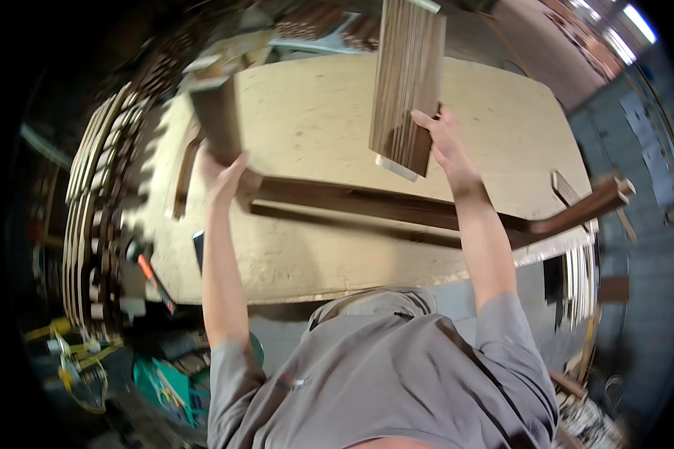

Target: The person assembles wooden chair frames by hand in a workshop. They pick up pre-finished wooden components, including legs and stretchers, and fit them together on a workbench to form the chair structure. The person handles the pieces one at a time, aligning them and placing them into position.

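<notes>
Two hands hold wood over a table.
The left hand [223, 173] grips a dark block [219, 120]; the right hand [443, 138] holds a striped board [407, 82] above the table [314, 112].

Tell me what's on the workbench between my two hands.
In the head view, bare workbench top lies between the left hand and the right hand, crossed lower down by a long dark wooden rail. The raised slatted panel overhangs it.

bright overhead light | motion blur at left | fisheye edges dark, bent
</notes>
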A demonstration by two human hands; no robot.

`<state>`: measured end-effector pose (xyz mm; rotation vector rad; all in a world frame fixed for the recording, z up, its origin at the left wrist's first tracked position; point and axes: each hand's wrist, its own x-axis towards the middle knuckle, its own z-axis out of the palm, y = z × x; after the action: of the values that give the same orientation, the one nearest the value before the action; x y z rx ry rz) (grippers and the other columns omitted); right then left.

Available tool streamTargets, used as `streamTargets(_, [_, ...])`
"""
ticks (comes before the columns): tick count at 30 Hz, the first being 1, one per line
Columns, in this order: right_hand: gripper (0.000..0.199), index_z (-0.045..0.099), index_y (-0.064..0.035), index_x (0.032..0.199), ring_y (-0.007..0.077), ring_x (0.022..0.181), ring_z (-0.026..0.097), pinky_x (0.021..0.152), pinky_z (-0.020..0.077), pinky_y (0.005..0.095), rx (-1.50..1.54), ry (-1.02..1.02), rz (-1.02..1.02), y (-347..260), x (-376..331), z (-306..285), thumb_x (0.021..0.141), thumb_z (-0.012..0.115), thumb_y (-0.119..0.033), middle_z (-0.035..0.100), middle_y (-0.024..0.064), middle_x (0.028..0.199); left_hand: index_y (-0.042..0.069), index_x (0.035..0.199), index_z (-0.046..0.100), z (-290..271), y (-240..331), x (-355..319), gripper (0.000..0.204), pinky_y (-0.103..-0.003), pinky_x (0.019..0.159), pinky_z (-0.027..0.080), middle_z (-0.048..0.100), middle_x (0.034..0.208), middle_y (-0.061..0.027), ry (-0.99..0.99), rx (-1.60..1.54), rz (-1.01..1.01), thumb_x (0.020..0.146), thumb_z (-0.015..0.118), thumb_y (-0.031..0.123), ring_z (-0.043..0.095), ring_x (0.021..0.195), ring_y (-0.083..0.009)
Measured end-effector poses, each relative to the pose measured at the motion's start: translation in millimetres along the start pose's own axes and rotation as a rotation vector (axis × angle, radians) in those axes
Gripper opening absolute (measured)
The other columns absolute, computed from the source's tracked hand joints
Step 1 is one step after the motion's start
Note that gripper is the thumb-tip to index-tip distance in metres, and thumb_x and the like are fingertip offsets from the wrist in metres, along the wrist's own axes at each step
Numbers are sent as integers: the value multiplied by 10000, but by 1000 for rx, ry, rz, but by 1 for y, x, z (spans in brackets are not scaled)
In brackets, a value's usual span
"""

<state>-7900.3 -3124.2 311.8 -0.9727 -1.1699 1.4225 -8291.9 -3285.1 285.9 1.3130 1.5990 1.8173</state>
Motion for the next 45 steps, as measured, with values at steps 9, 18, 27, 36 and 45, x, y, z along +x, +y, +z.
streamTargets(9, [367,653,135,1008,299,908,666,714,506,431,-652,428,453,144,98,-224,736,801,-61,684,216,990,-17,1218,492,22,-8,-1,519,-287,796,511,626,1016,-85,36,141,-54,769,748,26,621,886,-154])
streamTargets(18, [386,713,-27,1061,333,1023,664,862,531,415,-1030,163,467,198,117,-296,840,718,-343,692,197,1101,-3,1199,515,44,-8,23,475,-275,803,488,617,993,-54,-34,123,-74,767,712,-16,596,856,-129])
streamTargets(27, [556,549,-83,1328,310,1113,632,942,504,373,-1151,-371,198,17,22,-127,857,697,-340,672,166,1162,-17,1211,502,15,-13,15,489,-283,834,482,613,1041,-80,71,202,-59,773,719,-9,599,906,-153])
streamTargets(36, [547,572,-83,1186,303,1084,599,932,480,423,-1770,-386,-81,-8,-147,-153,710,796,-234,632,108,1101,-54,1289,507,4,-60,6,620,-346,942,465,588,1220,-140,135,25,-44,738,790,-24,568,1065,-204])
streamTargets(45, [238,610,-84,980,305,1005,628,826,505,437,-1713,-312,-322,-9,-34,-230,749,666,-71,669,114,933,-68,1413,393,86,-4,-25,706,-387,996,472,537,1327,-193,175,163,-71,806,747,-7,563,1132,-268])
